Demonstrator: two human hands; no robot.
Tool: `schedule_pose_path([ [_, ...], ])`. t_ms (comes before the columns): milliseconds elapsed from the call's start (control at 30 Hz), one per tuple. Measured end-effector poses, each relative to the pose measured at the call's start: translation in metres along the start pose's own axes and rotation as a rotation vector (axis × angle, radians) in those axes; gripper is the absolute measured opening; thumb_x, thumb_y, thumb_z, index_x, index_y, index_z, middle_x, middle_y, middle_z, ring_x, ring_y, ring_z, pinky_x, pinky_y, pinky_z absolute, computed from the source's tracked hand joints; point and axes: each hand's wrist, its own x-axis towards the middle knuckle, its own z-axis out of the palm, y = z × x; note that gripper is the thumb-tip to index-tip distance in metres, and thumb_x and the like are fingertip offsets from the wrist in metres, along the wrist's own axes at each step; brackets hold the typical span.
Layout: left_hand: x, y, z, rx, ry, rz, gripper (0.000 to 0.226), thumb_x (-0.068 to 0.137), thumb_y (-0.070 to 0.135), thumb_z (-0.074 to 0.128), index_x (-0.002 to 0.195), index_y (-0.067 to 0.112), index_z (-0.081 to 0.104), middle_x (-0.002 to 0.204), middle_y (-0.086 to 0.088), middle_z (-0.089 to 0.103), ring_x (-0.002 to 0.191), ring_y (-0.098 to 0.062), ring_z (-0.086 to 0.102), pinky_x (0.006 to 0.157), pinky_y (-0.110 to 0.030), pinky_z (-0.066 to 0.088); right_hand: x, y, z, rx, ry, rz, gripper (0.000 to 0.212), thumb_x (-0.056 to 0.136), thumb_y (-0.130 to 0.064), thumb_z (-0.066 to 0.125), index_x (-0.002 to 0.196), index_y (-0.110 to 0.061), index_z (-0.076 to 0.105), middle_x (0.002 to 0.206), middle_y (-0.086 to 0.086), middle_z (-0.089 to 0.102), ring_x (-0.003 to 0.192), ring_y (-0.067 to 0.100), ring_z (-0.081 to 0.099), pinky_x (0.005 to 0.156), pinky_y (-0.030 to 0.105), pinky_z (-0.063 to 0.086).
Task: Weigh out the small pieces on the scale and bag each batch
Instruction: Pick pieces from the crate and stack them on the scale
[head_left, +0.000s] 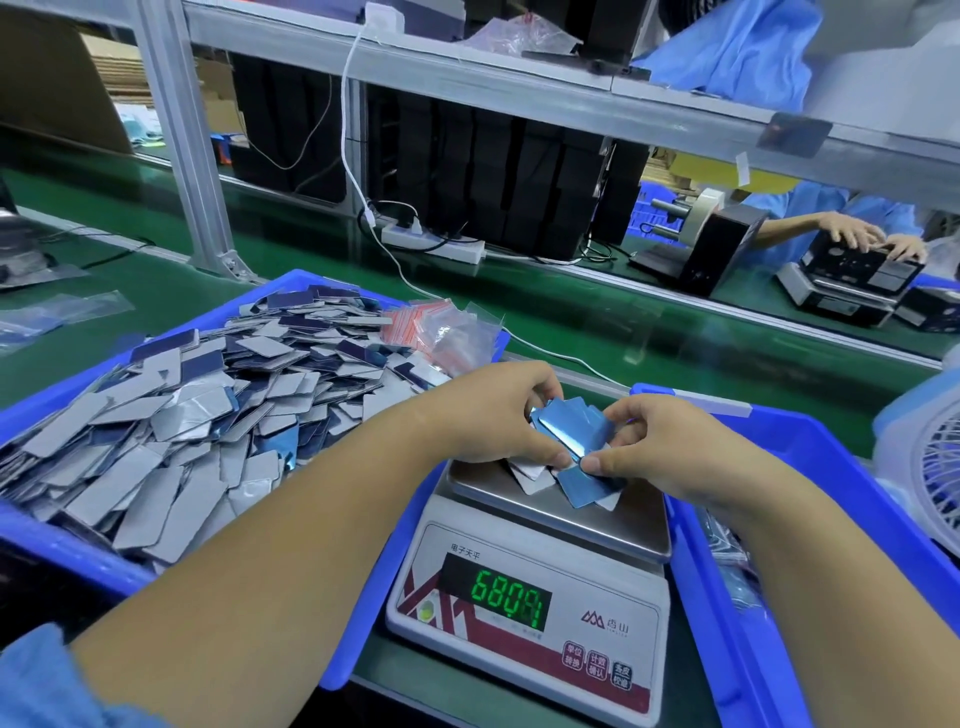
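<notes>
Between the left hand (498, 415) and right hand (660, 441), both pinching a batch of pieces (571, 431) just over the scale (540, 587) pan, edges get squared, likely for bagging, with bags (447, 332) beyond the left knuckles.
</notes>
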Motion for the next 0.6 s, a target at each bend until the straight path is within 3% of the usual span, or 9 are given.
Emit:
schedule_pose_path([
  [67,0.001,-0.001,0.001,-0.041,0.019,0.002,0.048,0.073,0.037,0.088,0.108,0.032,0.057,0.095,0.013,0.068,0.058,0.006,0.055,0.06,-0.021,0.044,0.005,-0.007,-0.006,-0.081,-0.039,0.033,0.031,0.069,-0.038,0.088,0.086,-0.021,0.069,0.056,-0.013,0.063,0.06,0.011,0.057,0.064,0.029,0.042],
  [167,0.002,-0.002,0.002,-0.068,0.058,0.009,0.051,0.072,0.037,0.088,0.113,0.035,0.058,0.098,0.012,0.066,0.065,0.002,0.055,0.067,-0.024,0.05,0.011,-0.014,-0.013,-0.095,-0.089,0.082,0.031,0.066,-0.039,0.088,0.079,-0.015,0.072,0.068,-0.004,0.069,0.072,0.022,0.061,0.073,0.037,0.045],
  [300,0.001,-0.004,0.005,-0.071,0.097,0.037,0.07,0.073,0.04,0.087,0.133,0.042,0.051,0.098,0.012,0.059,0.078,-0.003,0.056,0.078,-0.025,0.052,0.013,-0.01,-0.013,-0.009,-0.1,0.065,0.025,0.063,-0.036,0.089,0.067,-0.02,0.071,0.06,-0.005,0.059,0.066,0.019,0.05,0.068,0.034,0.035],
  [367,0.002,-0.005,0.006,-0.068,0.098,0.054,0.07,0.074,0.039,0.085,0.134,0.044,0.05,0.098,0.011,0.06,0.079,-0.004,0.056,0.08,-0.028,0.054,0.01,-0.007,-0.01,0.017,-0.073,0.03,0.028,0.056,-0.042,0.086,0.071,-0.024,0.071,0.064,-0.005,0.064,0.068,0.021,0.057,0.069,0.037,0.041],
  [467,0.003,-0.003,0.003,-0.096,0.077,0.06,0.065,0.077,0.036,0.084,0.132,0.045,0.051,0.098,0.014,0.061,0.078,-0.002,0.057,0.077,-0.025,0.053,0.007,-0.004,-0.007,0.051,-0.053,-0.01,0.036,0.06,-0.039,0.085,0.089,-0.021,0.074,0.085,0.002,0.074,0.088,0.029,0.069,0.087,0.048,0.053],
  [600,-0.003,0.001,0.0,-0.147,-0.015,0.087,0.074,0.078,0.024,0.084,0.137,0.046,0.045,0.107,0.021,0.053,0.076,0.011,0.056,0.07,-0.007,0.045,0.003,-0.004,-0.005,0.056,-0.02,-0.06,0.031,0.063,-0.038,0.082,0.088,-0.021,0.072,0.078,0.0,0.071,0.079,0.026,0.067,0.081,0.047,0.054],
])
